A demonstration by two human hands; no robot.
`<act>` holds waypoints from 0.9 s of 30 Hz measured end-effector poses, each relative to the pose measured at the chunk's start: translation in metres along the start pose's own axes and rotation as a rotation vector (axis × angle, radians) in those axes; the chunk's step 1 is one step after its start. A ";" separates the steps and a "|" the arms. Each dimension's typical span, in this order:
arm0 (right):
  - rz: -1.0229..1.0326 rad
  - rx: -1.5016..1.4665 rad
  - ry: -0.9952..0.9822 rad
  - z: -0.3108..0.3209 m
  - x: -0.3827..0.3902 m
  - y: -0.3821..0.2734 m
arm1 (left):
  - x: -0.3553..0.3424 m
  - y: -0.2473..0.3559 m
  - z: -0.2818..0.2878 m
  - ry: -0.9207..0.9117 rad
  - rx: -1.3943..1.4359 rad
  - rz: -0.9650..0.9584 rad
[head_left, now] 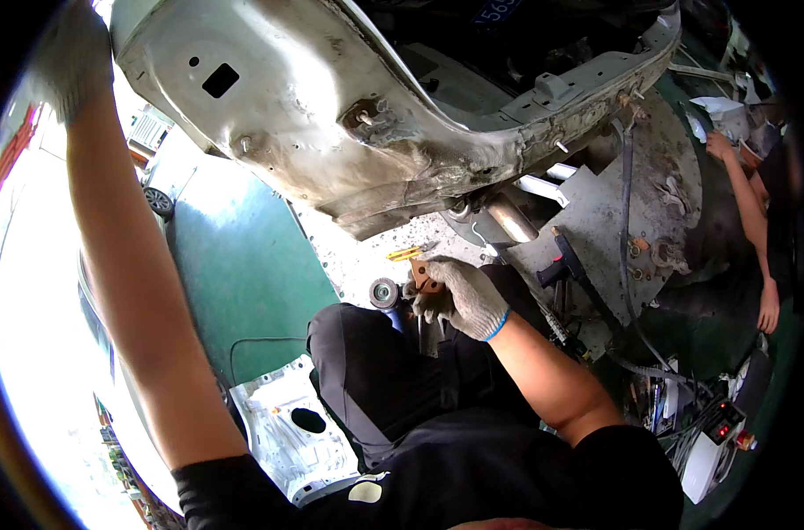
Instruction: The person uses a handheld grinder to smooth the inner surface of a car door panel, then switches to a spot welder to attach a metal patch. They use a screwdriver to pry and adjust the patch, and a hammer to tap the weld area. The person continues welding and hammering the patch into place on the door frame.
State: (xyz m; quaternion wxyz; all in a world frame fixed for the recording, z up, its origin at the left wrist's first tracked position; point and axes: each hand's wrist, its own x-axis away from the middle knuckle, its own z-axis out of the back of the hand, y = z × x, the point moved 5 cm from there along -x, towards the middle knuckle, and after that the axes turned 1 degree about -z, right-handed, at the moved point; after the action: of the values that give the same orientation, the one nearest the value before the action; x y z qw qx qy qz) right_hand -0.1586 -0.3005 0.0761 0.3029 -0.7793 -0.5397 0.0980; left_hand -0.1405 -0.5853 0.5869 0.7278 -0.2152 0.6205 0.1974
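My right hand [470,298], in a grey knit glove with a blue cuff, is closed around a small copper-brown flat piece [426,277] with a dark hole in it. What exactly that piece is, I cannot make out. It is above my knees, close to an angle grinder [385,295] with a round disc. My left arm reaches far up, and its gloved hand [71,62] is beside the edge of a dented, bare grey car body panel [278,97]. The fingers of that hand fade into the dark rim of the picture.
A yellow utility knife [408,253] lies on the spotted floor sheet. Right of my knee is a black welding gun [562,265] with a thick cable [627,203]. A cut white metal panel [283,433] lies at lower left. Another person's arm [746,199] shows at far right.
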 end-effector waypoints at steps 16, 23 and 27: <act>-0.165 0.335 0.081 0.024 0.013 0.035 | 0.489 0.147 0.091 -1.058 1.522 1.826; -0.300 0.319 0.111 0.028 0.022 0.042 | 0.500 0.142 0.103 -1.148 1.124 1.538; -0.248 0.277 0.113 0.024 0.021 0.043 | 0.504 0.148 0.108 -1.297 1.148 1.493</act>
State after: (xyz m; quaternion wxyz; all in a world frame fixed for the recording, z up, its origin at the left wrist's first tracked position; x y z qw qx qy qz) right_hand -0.1280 -0.2832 0.0358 0.4471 -0.6619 -0.5950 0.0893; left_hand -0.0574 -0.3924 0.0931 0.6030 0.7139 0.0998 0.3417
